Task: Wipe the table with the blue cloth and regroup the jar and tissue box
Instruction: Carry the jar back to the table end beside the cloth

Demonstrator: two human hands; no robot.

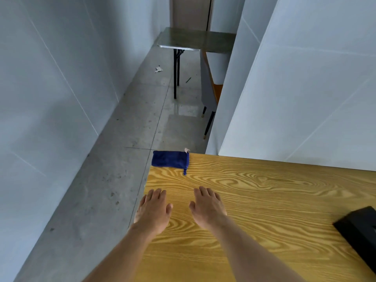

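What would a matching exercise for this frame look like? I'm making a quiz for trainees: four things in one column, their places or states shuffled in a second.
Things:
1. blue cloth
2. black box
3. left hand
4. right hand

Places or states:
A. cut off by the right edge of the picture
B. folded at the table's far left corner
C. open, palm down, at the table's left edge
D. open, palm down, further in over the wooden table

Pairs: 1-B, 2-A, 3-C, 4-D
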